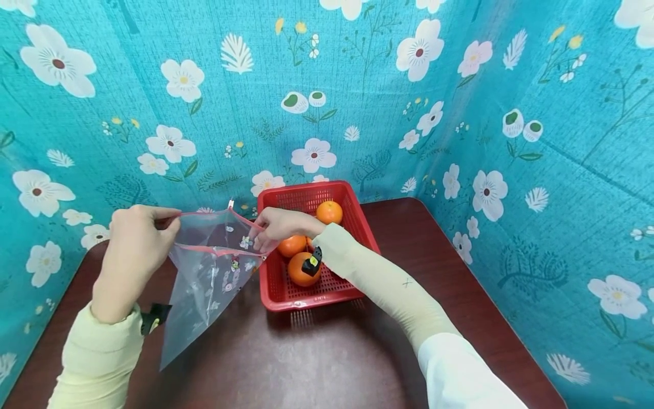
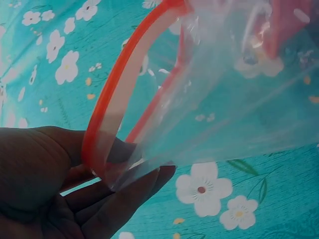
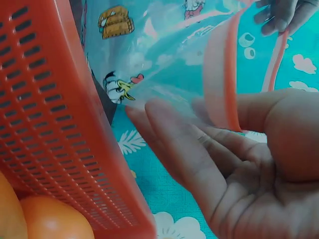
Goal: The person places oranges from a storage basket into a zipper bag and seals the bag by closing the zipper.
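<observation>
A clear zip bag (image 1: 204, 289) with a pink-red rim and small cartoon prints hangs between both hands, its mouth spread apart. My left hand (image 1: 138, 244) pinches one end of the rim between thumb and fingers. At the other end, my right hand (image 1: 281, 227) pinches the rim beside the basket's left wall. The right wrist view shows that thumb inside the mouth and the fingers (image 3: 184, 144) along the outside. A white slider sits on the rim in the head view. Nothing is visible inside the bag.
A red plastic basket (image 1: 317, 301) with slotted walls stands on the dark brown table (image 1: 286, 358). Several oranges (image 1: 329, 212) lie in it, some partly hidden by the right arm. Blue flowered cloth (image 1: 317, 113) hangs behind and at the sides.
</observation>
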Demonstrator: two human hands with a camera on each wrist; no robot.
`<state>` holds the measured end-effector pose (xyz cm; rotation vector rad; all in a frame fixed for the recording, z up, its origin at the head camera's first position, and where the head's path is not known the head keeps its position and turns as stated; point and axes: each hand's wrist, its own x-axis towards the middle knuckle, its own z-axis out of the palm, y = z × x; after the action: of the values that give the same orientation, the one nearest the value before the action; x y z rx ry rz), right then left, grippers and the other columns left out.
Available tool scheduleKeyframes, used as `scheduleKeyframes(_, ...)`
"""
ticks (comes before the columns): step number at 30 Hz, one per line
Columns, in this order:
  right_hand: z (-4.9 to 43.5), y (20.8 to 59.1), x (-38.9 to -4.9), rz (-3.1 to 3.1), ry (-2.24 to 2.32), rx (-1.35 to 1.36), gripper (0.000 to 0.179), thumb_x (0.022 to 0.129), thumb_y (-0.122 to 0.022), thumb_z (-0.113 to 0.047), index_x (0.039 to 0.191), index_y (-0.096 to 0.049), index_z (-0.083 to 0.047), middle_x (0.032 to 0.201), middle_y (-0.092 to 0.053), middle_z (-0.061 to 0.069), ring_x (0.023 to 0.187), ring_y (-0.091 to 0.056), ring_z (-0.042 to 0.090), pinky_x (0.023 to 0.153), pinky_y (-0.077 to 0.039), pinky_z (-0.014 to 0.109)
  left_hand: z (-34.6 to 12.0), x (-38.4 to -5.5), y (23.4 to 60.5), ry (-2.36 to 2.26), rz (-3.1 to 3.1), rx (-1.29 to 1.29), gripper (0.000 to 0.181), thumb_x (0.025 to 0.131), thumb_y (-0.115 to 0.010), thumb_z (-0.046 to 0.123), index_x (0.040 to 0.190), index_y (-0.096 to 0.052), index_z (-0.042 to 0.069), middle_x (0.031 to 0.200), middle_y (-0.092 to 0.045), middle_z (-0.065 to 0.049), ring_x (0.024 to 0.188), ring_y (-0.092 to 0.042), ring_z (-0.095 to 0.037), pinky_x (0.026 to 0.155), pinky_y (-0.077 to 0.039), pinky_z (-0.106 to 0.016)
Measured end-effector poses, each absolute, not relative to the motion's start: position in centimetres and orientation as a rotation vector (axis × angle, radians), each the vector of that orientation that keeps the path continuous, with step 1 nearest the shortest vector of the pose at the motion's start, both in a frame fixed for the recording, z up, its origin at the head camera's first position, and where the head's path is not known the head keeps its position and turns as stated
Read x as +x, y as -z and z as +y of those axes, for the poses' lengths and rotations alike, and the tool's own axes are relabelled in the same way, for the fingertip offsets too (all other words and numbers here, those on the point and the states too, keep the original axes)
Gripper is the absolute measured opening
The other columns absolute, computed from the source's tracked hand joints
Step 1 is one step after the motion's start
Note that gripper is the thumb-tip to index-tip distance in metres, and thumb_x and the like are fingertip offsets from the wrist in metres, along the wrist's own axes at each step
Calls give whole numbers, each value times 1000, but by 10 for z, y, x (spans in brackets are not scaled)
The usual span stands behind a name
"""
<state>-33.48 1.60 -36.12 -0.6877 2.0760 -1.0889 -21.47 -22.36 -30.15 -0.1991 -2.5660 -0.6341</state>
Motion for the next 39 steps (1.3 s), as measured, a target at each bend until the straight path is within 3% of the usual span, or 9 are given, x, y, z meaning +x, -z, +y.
scheduleKeyframes(9,13,366,-335,2053,1221,-730,27,106,-51,-7,122,-67,6,103,-76,15,92,-75,20,84,-61,36,-215,-218,313,645,-2595,-224,20,89,-70,1,104,-75,-12,87,-73,-31,71,-68,-39,62,-47,-49)
scheduleKeyframes(13,13,367,-336,2104,1258,-762,27,104,-53,-6,123,-67,6,104,-75,15,89,-75,19,86,-61,39,-212,-219,318,656,-2595,-245,20,89,-71,1,104,-75,-12,88,-73,-31,70,-68,-39,55,-51,-43)
scheduleKeyframes(18,15,369,-334,2212,1230,-800,28,100,-61,-6,126,-65,4,104,-73,13,85,-74,19,83,-61,34,-208,-219,321,671,-2586,-254,21,88,-71,0,103,-74,-14,87,-72,-32,67,-68,-37,47,-49,-35)
scheduleKeyframes(24,18,371,-332,2232,1183,-824,38,97,-66,-8,133,-61,5,110,-72,11,86,-72,15,83,-61,30,-205,-217,323,649,-2561,-243,19,88,-69,-1,101,-75,-14,80,-72,-29,61,-64,-33,51,-46,-39)
scheduleKeyframes(28,24,367,-329,2258,1143,-883,32,99,-65,-14,126,-64,3,91,-68,9,71,-61,13,71,-55,22,-204,-219,324,633,-2528,-254,17,88,-68,-2,99,-76,-13,77,-72,-27,61,-63,-34,54,-46,-45)
scheduleKeyframes(31,29,364,-328,2271,1126,-902,31,103,-59,-23,121,-65,2,89,-66,11,74,-59,18,69,-52,22,-205,-220,323,627,-2514,-246,18,87,-69,-2,100,-76,-12,78,-72,-28,61,-64,-36,50,-47,-43)
scheduleKeyframes(35,36,362,-327,2283,1137,-840,43,108,-50,-35,133,-62,-2,117,-68,13,100,-67,22,89,-58,30,-207,-220,322,623,-2518,-230,18,87,-68,-2,100,-76,-12,76,-71,-27,57,-62,-33,49,-42,-36)
scheduleKeyframes(39,44,362,-326,2278,1185,-754,47,110,-43,-37,142,-57,-5,131,-64,13,112,-66,24,100,-55,40,-208,-219,323,623,-2521,-221,19,88,-66,-1,101,-76,-12,76,-72,-27,57,-61,-31,50,-40,-35)
